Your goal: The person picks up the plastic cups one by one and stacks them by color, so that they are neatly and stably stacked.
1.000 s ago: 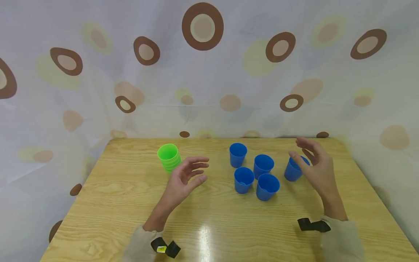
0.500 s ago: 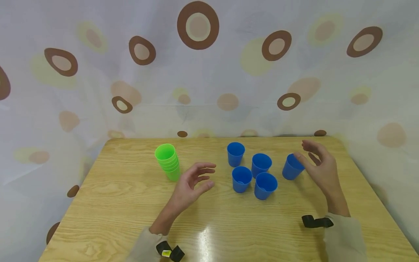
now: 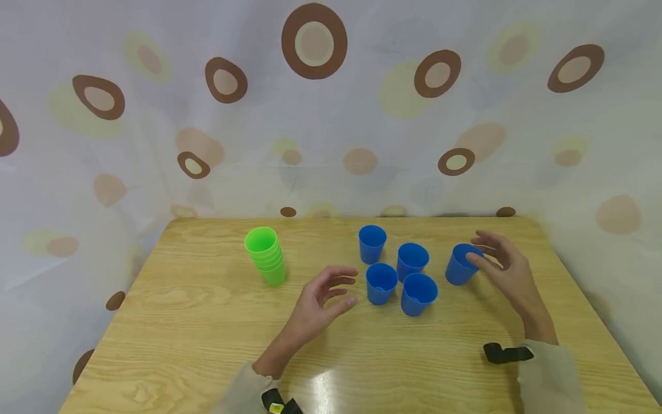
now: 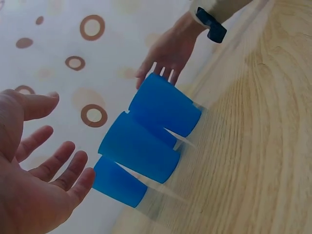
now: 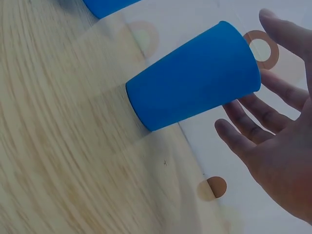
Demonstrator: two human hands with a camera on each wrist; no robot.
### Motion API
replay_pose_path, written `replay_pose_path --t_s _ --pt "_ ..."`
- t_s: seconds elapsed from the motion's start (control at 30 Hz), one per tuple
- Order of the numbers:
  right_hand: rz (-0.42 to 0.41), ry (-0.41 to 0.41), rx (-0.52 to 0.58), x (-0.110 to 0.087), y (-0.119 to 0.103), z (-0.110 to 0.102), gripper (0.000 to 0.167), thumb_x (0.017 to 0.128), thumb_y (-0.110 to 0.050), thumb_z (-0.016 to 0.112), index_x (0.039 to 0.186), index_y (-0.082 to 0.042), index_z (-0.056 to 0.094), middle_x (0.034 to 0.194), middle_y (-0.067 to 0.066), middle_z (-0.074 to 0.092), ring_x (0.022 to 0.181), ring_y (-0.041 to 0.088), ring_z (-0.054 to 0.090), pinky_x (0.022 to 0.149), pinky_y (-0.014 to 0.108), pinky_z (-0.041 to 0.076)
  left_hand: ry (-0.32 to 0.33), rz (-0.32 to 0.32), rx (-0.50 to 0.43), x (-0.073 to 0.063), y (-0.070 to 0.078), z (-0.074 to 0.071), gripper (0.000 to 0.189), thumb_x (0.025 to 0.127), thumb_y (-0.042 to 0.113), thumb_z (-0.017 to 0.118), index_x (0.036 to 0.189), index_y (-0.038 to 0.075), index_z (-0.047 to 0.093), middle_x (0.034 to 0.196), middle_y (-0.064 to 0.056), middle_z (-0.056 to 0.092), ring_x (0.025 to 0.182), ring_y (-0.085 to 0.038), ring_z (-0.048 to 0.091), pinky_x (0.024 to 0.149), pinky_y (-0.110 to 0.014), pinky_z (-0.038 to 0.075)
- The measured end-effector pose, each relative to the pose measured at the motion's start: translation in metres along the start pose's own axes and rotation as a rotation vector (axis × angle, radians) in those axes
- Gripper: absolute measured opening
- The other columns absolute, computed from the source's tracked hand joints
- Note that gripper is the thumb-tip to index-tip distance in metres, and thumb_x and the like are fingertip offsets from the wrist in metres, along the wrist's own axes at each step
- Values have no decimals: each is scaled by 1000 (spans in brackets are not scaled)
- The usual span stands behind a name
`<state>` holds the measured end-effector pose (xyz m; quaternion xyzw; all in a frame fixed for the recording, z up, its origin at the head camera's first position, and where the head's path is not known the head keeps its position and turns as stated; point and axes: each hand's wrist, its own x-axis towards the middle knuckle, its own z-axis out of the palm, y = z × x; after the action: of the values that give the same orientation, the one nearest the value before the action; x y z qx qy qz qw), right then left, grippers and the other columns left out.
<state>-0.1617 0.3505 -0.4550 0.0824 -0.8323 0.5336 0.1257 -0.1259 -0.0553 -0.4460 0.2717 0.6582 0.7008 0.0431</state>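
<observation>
My right hand [image 3: 511, 275] is at the rightmost blue cup [image 3: 458, 267], which stands upright on the table. In the right wrist view its thumb is apart from this cup [image 5: 192, 78], while the other fingers extend behind it; I cannot tell whether they touch it. My left hand [image 3: 314, 307] hovers with loosely bent fingers and holds nothing. Closest to it is the front-left blue cup [image 3: 380, 286] of a group. Beside that stand the front-right blue cup [image 3: 418, 298], a middle blue cup [image 3: 411, 263] and a rear blue cup [image 3: 371, 247], all upright, mouths up.
A stack of nested green cups [image 3: 269, 261] stands on the left half of the wooden table [image 3: 181, 322]. Behind the table hangs a pale curtain [image 3: 331, 126] with brown ring patterns. Black straps are worn over both sleeve cuffs.
My left hand has moved right, away from the green stack and towards the blue group. My right hand has come lower beside the rightmost blue cup. The cups keep their places.
</observation>
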Motion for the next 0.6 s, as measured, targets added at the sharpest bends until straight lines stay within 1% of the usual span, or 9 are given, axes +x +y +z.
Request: replay_pose_path --t_s 0.07,0.2,0.33,0.4,0.47,0.6 --pt "10 -27 -3 -1 0 -2 57 101 -8 67 153 -11 46 139 16 54 126 11 53 97 7 44 16 -6 0 -1 -2 3 44 96 -1 68 138 1 55 140 -21 56 129 -42 54 106 -64 43" --pt "15 -72 -10 -3 0 -5 60 99 -7 69 154 -12 45 142 16 53 128 8 50 97 8 44 51 -19 -9 0 -8 8 47 95 -1 70 138 -2 53 139 -26 55 129 -50 51 105 -68 41" --pt "19 -99 -20 -5 3 -7 62 98 -6 71 154 -10 44 146 8 50 129 5 48 98 8 44 77 -49 3 2 -12 13 50 94 -1 71 140 -3 52 140 -20 56 130 -50 50 107 -67 42" --pt "30 -108 -24 -5 5 -8 63 97 -6 72 154 -9 44 149 5 49 130 5 47 98 9 44 96 -66 17 5 -14 16 50 94 -2 71 140 -1 53 141 -15 57 131 -48 49 107 -65 42" --pt "36 -116 -26 -5 6 -8 64 96 -7 73 153 -9 44 150 2 47 130 6 47 98 9 44 109 -73 26 7 -18 19 51 93 -3 71 141 -1 53 142 -17 56 132 -49 49 107 -64 43" --pt "36 -128 -12 -5 8 -8 64 94 -5 75 151 -10 46 150 9 47 130 9 48 98 9 44 120 -85 63 12 -25 24 53 95 3 71 144 1 51 145 -21 53 132 -48 48 107 -63 44"
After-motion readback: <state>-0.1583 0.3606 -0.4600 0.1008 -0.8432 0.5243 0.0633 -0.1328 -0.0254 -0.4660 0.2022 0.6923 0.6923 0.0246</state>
